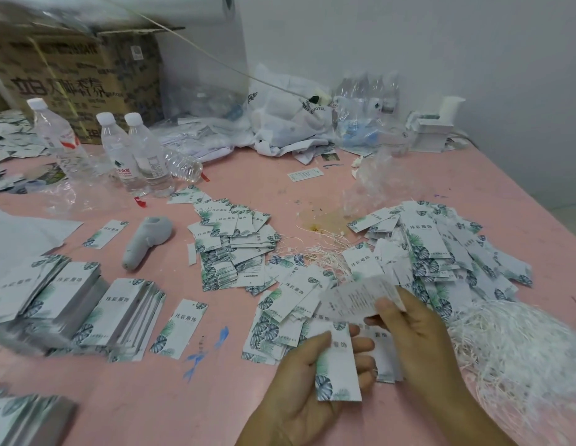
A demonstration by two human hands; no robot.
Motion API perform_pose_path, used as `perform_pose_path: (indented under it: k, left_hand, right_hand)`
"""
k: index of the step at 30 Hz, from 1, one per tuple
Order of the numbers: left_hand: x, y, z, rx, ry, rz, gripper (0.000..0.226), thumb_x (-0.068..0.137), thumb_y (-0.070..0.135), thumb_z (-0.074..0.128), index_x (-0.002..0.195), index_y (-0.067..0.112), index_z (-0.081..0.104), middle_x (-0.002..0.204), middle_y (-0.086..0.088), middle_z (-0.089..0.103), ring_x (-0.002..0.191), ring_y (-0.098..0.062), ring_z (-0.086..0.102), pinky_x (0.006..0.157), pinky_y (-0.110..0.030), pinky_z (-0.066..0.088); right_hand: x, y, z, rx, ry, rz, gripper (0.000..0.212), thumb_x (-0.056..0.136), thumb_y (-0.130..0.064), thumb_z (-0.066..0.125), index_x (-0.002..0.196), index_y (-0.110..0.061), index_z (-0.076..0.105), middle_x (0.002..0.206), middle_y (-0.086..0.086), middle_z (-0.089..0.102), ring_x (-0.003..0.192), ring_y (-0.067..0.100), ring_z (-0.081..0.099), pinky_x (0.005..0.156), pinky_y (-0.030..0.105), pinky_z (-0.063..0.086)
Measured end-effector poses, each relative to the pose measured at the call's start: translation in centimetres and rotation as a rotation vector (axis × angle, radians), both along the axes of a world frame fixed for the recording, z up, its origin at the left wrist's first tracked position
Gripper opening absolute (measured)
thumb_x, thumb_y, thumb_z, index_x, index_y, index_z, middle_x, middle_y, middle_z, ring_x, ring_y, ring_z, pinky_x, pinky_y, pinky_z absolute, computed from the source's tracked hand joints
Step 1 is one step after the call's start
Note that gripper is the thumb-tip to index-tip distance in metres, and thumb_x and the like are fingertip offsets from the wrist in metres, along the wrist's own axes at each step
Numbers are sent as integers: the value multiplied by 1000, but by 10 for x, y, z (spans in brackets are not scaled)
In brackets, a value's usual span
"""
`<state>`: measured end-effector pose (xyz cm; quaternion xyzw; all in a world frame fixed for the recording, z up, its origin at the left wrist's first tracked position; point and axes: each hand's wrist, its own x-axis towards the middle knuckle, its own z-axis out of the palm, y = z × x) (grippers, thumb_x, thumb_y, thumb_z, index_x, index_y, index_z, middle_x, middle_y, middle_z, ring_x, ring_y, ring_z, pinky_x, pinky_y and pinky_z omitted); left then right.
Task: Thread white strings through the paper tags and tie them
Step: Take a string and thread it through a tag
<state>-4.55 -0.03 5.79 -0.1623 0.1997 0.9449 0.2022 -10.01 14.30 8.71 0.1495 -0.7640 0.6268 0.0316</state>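
My left hand (307,378) holds a white paper tag (336,365) with a green leaf print, thumb on top and fingers curled behind it. My right hand (415,336) pinches a second, blurred tag (357,299) just above the first. A tangled heap of white strings (512,355) lies to the right of my right hand. More loose strings (325,252) lie among the tags in the middle. Loose tags lie in piles (441,249) on the pink table (280,185).
Neat stacks of tags (71,304) stand at the left. A grey handheld tool (148,243) lies near the middle pile (232,249). Water bottles (132,152), a cardboard box (77,78), plastic bags (290,117) and a white holder (434,127) crowd the back. An orange stain (319,220) marks the table.
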Motion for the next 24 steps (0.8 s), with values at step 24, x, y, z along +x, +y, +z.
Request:
perform_pose_path:
  k: [24]
  left_hand:
    - [2,-10,-3,388,-131,-59,63,82,25,60,124,-22,52,95,-29,66,74,-39,71,64,-44,63]
  right_hand:
    - [25,11,-25,622,860,337,30,99,-28,50,113,-13,72,117,-1,68,111,19,59,98,38,46]
